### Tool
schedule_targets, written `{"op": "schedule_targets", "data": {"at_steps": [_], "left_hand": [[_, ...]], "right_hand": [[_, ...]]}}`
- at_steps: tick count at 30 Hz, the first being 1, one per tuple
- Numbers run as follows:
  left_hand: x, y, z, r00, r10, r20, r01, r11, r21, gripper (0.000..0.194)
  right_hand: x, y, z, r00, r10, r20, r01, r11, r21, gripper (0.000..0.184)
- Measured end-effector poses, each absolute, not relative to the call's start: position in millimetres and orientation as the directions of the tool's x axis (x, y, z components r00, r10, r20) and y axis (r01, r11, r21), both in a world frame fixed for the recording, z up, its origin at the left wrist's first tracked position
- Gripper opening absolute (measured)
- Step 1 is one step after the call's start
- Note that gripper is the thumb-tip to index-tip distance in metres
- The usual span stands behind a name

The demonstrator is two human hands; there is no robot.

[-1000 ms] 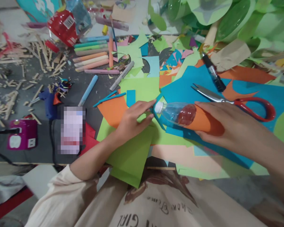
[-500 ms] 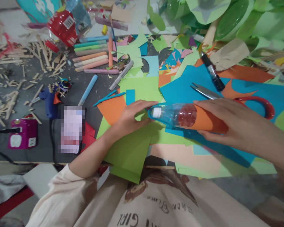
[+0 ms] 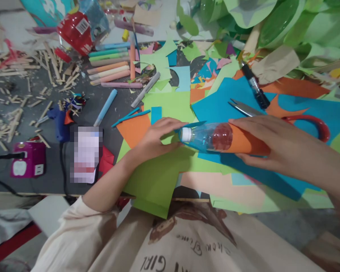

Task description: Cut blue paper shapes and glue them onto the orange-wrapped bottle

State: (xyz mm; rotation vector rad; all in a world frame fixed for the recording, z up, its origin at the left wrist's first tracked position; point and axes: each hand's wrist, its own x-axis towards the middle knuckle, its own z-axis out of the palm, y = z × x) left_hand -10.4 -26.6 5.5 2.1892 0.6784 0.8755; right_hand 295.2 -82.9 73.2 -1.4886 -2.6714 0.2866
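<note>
A clear plastic bottle (image 3: 202, 138) lies on its side above the paper, its white cap (image 3: 186, 134) toward the left. Orange paper (image 3: 237, 139) wraps its lower part, and dark red shows through beside it. My right hand (image 3: 262, 136) is closed around the orange-wrapped end. At the cap end, my left hand (image 3: 164, 138) pinches a thin blue paper strip (image 3: 196, 124) that bends around the cap and runs along the bottle's neck. Scissors (image 3: 249, 109) with red handles lie just behind my right hand, partly hidden by it.
Green paper (image 3: 155, 181) and blue paper (image 3: 223, 98) cover the table under my hands. At left are a phone (image 3: 86, 155), a blue glue gun (image 3: 59, 122) with a cord and a purple box (image 3: 28, 160). Several markers (image 3: 110, 71), wood sticks (image 3: 14, 124) and a black marker (image 3: 254, 87) lie behind.
The bottle has shifted slightly left, its cap nearer my left fingers. The blue strip, earlier looped around the cap and along the neck, now has its far side standing off the bottle.
</note>
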Motion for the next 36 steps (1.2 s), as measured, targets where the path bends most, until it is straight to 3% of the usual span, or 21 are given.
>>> {"op": "schedule_targets", "data": {"at_steps": [9,21,36], "left_hand": [[-10.9,-26.0,6.7,0.647,0.666,0.37,0.223,-0.63,0.744,0.036],[-11.9,-26.9,10.4,0.652,0.745,0.14,0.33,-0.446,0.832,0.041],[-12.3,-23.9,6.8,0.651,0.726,0.222,0.316,-0.525,0.79,0.038]], "right_hand": [[291.1,-80.1,66.2,-0.552,0.834,0.012,0.818,0.545,-0.186,0.051],[288.5,-80.0,61.8,-0.519,0.855,0.013,0.822,0.503,-0.266,0.056],[285.5,-81.8,63.5,-0.51,0.86,-0.011,0.839,0.495,-0.228,0.054]]}}
